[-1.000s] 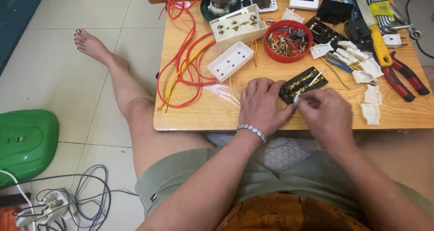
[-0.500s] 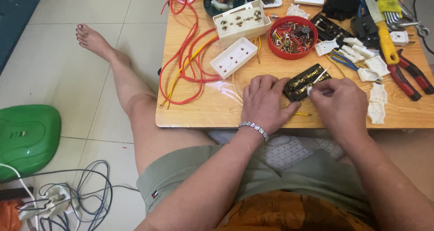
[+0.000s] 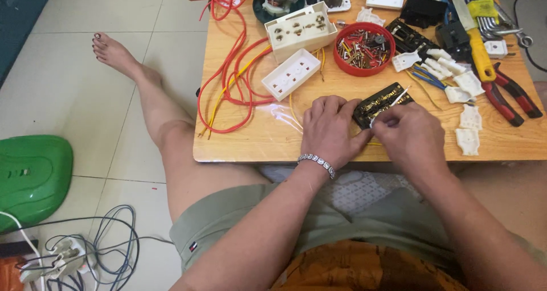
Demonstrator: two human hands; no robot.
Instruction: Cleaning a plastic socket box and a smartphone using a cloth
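Note:
A black socket base with brass contact strips [image 3: 380, 102] lies on the low wooden table [image 3: 273, 137]. My left hand [image 3: 329, 130] rests on the table and presses against the base's left end. My right hand [image 3: 409, 137] pinches a thin white rod-like tool [image 3: 394, 101] whose tip rests on the brass strips. Both hands cover the near part of the base.
Red and yellow wires [image 3: 236, 74] coil at the table's left. Two white socket housings [image 3: 292, 73] and a red bowl of screws [image 3: 363, 48] stand behind. White plastic parts [image 3: 467, 126], red pliers [image 3: 510, 97] and a yellow-handled tool [image 3: 477, 52] lie right. A green object [image 3: 31, 177] and cables [image 3: 85, 251] are on the floor.
My right hand has shifted slightly left and nearer along the black base. The left hand stays put. The view wobbled a little.

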